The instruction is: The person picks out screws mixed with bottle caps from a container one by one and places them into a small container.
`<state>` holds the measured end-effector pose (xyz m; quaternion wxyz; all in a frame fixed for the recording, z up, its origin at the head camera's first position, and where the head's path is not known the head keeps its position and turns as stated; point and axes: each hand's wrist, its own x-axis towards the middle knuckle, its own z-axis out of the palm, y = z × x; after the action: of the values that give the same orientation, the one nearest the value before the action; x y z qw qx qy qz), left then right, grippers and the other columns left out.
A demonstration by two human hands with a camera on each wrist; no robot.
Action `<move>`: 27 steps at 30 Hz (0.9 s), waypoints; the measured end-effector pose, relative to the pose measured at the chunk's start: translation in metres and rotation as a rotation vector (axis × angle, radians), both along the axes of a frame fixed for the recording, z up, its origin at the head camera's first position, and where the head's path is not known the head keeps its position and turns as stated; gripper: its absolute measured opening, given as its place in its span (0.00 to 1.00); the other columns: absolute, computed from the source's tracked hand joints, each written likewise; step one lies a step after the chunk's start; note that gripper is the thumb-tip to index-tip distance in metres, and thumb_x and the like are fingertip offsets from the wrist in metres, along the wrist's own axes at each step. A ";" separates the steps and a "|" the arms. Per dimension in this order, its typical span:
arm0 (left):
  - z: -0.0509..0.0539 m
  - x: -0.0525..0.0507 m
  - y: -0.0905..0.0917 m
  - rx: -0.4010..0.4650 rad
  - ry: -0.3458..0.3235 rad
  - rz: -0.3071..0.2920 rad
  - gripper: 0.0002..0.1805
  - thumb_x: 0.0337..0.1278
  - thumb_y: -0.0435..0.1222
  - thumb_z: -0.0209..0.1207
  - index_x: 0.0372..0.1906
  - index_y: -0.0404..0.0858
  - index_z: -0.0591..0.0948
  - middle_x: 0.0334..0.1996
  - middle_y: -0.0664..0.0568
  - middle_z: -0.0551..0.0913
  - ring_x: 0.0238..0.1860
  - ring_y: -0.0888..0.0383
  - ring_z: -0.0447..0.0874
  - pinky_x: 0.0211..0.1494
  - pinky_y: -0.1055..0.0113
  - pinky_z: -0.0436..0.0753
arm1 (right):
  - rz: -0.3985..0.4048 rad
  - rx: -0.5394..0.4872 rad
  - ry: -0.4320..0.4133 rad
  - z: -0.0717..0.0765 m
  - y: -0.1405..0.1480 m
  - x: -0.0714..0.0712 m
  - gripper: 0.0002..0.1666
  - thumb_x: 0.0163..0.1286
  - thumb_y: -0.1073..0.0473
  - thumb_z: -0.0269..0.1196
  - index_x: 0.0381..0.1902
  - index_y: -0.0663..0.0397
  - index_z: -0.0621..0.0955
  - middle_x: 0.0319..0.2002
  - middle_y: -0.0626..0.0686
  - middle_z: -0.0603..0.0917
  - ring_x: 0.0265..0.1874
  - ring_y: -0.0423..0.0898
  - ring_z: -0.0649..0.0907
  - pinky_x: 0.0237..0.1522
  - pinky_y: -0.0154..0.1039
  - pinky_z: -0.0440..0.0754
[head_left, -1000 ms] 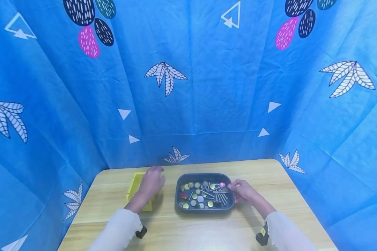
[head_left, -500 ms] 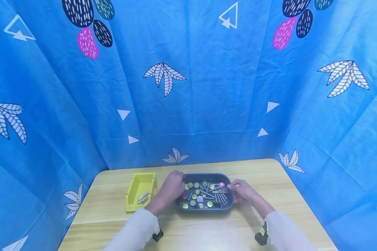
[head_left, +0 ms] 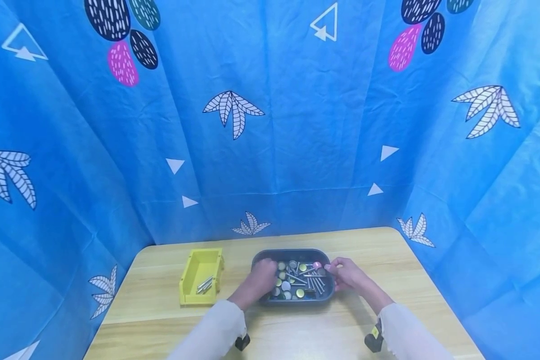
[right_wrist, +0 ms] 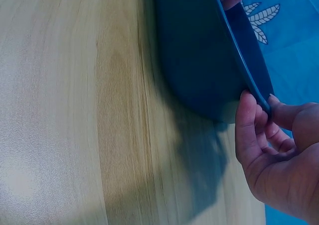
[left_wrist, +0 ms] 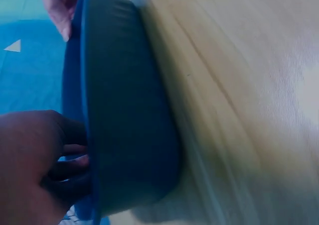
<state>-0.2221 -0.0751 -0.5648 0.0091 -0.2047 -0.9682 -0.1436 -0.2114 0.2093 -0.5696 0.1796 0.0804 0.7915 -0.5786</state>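
Observation:
A dark grey tray [head_left: 292, 303] with rounded corners holds bottle caps [head_left: 300, 293] and long metal screws or nails [head_left: 316, 283]. My left hand [head_left: 264, 276] reaches over the tray's left side, among the caps there. In the left wrist view, the fingers of my left hand [left_wrist: 30, 160] bend down past the rim, so their tips are hidden. At the tray's right end, my right hand [head_left: 345, 273] grips the rim. The right wrist view shows that hand's [right_wrist: 279, 150] thumb inside the rim and its fingers outside.
Left of the tray stands a yellow bin [head_left: 201, 260] with several metal screws or nails [head_left: 204, 284] in it. Both containers rest on a light wooden table [head_left: 297, 332]. A blue patterned curtain [head_left: 270, 165] encloses the back and sides.
My left hand has moved right, from over the yellow bin to inside the tray's left side, uncovering the bin's contents. My right hand has kept its grip on the tray's rim.

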 end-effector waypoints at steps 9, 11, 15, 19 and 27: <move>-0.009 0.001 0.015 -0.055 -0.065 0.014 0.15 0.44 0.23 0.70 0.39 0.38 0.84 0.28 0.49 0.85 0.26 0.57 0.81 0.30 0.67 0.86 | 0.010 -0.011 0.010 -0.001 0.002 0.000 0.15 0.77 0.59 0.59 0.48 0.69 0.76 0.32 0.61 0.82 0.23 0.46 0.82 0.30 0.46 0.90; -0.008 0.003 0.019 -0.080 -0.054 0.014 0.15 0.48 0.23 0.68 0.41 0.39 0.83 0.28 0.49 0.84 0.25 0.57 0.80 0.32 0.63 0.87 | 0.005 -0.012 0.009 -0.001 0.002 0.000 0.15 0.77 0.59 0.59 0.48 0.69 0.75 0.32 0.61 0.82 0.23 0.46 0.82 0.30 0.45 0.90; -0.004 0.007 0.023 -0.119 -0.037 0.030 0.10 0.53 0.25 0.67 0.39 0.38 0.82 0.28 0.47 0.84 0.29 0.52 0.84 0.43 0.51 0.92 | -0.004 -0.013 0.008 0.001 0.002 0.001 0.14 0.77 0.59 0.59 0.48 0.69 0.75 0.32 0.61 0.82 0.24 0.47 0.82 0.30 0.46 0.90; -0.002 0.009 0.023 -0.129 -0.052 0.046 0.07 0.55 0.25 0.66 0.36 0.37 0.83 0.29 0.45 0.84 0.35 0.47 0.87 0.51 0.45 0.90 | -0.006 -0.019 0.007 -0.002 0.001 0.002 0.13 0.77 0.59 0.59 0.47 0.68 0.76 0.31 0.60 0.82 0.23 0.47 0.82 0.30 0.46 0.90; -0.004 0.008 0.021 -0.048 -0.094 0.045 0.08 0.60 0.23 0.60 0.36 0.38 0.82 0.24 0.51 0.81 0.26 0.56 0.80 0.48 0.52 0.91 | -0.012 -0.025 0.004 -0.003 0.001 0.002 0.13 0.77 0.59 0.59 0.46 0.68 0.76 0.31 0.60 0.82 0.23 0.47 0.82 0.28 0.44 0.89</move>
<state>-0.2142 -0.0541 -0.5689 -0.0381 -0.1760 -0.9751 -0.1295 -0.2091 0.2100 -0.5726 0.1757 0.0820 0.7840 -0.5897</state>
